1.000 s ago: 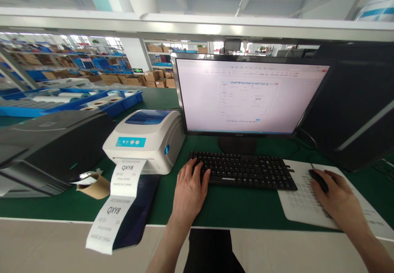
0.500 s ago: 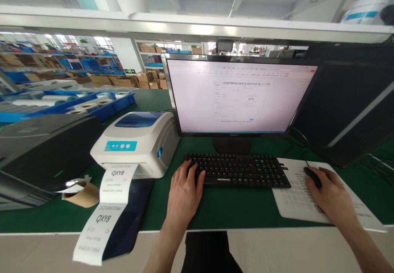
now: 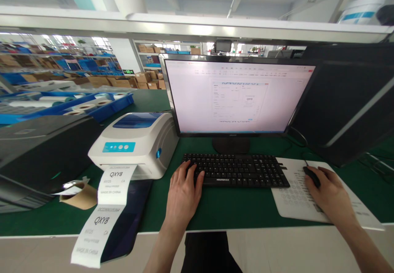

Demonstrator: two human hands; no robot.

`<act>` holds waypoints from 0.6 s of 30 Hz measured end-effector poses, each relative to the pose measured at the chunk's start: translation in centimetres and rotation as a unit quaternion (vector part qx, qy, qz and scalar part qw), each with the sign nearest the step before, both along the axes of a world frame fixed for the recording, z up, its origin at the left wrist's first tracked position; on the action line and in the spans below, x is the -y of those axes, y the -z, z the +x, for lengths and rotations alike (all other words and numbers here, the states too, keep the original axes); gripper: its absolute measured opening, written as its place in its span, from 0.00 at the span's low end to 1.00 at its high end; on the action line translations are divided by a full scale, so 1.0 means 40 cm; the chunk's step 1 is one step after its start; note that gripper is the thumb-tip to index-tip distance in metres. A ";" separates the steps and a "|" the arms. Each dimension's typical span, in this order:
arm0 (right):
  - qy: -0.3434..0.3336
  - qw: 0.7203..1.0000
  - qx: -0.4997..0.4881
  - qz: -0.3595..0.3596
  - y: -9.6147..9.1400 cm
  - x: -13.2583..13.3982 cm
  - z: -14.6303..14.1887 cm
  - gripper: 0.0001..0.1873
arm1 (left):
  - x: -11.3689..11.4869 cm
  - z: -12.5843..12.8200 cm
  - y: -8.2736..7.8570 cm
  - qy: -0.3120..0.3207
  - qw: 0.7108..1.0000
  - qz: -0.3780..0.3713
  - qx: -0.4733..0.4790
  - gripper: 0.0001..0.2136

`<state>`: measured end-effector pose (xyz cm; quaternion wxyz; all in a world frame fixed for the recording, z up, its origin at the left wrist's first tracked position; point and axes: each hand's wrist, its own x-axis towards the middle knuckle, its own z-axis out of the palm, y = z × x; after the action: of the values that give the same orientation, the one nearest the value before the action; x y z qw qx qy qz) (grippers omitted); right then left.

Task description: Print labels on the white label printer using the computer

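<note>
My left hand (image 3: 184,193) lies flat with its fingers stretched onto the left end of a black keyboard (image 3: 237,169). My right hand (image 3: 330,197) curls over a black mouse (image 3: 311,175) on a white sheet (image 3: 289,201) used as a mat. A monitor (image 3: 235,94) behind the keyboard shows a white label layout. To the left, a white label printer (image 3: 137,143) with a blue lid has a strip of printed labels (image 3: 103,215) reading QXY8 hanging out over the desk edge.
A black printer (image 3: 40,150) stands at the far left with a brown paper roll core (image 3: 78,195) beside it. Blue trays with label rolls (image 3: 80,104) sit behind. A dark computer case (image 3: 347,100) stands on the right. The desk has a green mat (image 3: 240,209).
The view has drifted right and down, so things sit further left in frame. The label strip hangs slightly longer over the edge. Both hands stay on keyboard and mouse.
</note>
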<state>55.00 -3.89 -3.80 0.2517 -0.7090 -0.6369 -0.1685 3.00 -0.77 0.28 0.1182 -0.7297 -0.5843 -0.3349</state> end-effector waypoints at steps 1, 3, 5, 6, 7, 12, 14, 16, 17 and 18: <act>0.001 1.000 0.000 0.002 0.000 0.000 -0.001 0.35 | 0.000 0.000 0.000 0.000 1.000 0.000 0.000 0.17; 0.005 1.000 0.000 0.000 -0.002 0.000 -0.003 0.35 | 0.000 0.001 0.000 0.001 1.000 0.002 0.002 0.17; 0.008 1.000 0.001 -0.006 -0.003 0.000 -0.003 0.35 | -0.001 0.001 -0.001 0.001 1.000 0.003 0.005 0.17; 0.007 1.000 0.001 -0.008 -0.003 0.001 -0.003 0.36 | -0.001 0.001 -0.001 0.001 1.000 0.003 0.005 0.17; 0.006 1.000 0.001 -0.009 -0.003 0.001 -0.003 0.36 | -0.001 0.001 -0.002 0.001 1.000 0.002 0.005 0.17; 0.007 1.000 -0.004 -0.007 -0.003 0.001 -0.003 0.35 | 0.000 0.001 -0.002 0.001 1.000 0.004 0.004 0.17; 0.005 1.000 -0.007 0.003 -0.003 0.000 -0.005 0.34 | 0.000 0.001 -0.002 0.003 1.000 0.006 0.008 0.17; 0.005 1.000 -0.009 0.010 -0.004 -0.001 -0.008 0.33 | -0.001 0.001 -0.001 0.005 1.000 0.008 0.012 0.17; 0.006 1.000 -0.010 0.011 -0.005 0.000 -0.009 0.33 | -0.001 0.001 0.000 0.004 1.000 0.009 0.013 0.17; 0.006 1.000 -0.010 0.009 -0.005 0.001 -0.010 0.33 | -0.001 0.001 0.000 0.004 1.000 0.008 0.014 0.17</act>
<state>54.59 -3.91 -3.59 0.2639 -0.7119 -0.6287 -0.1684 3.03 -0.75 0.28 0.1150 -0.7263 -0.5803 -0.3500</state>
